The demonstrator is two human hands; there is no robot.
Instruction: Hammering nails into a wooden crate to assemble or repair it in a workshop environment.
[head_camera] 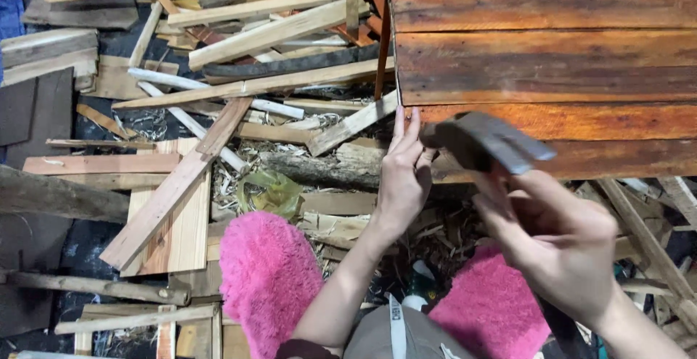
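My right hand (559, 239) grips the handle of a grey metal hammer (486, 141), its head raised just above the near left corner of a reddish-brown plank panel (544, 61). My left hand (401, 174) rests at that corner with the fingers pinched together at the panel's edge; whether they hold a nail I cannot tell. The hammer head hangs right beside the left fingers. Both forearms reach up from the bottom of the view.
Loose wood offcuts, slats and sticks (218, 76) lie piled to the left and behind. A flat board (174, 214) lies at left centre. Two fluffy pink slippers (268, 272) are below. A crumpled yellow-green bag (272, 192) sits among shavings.
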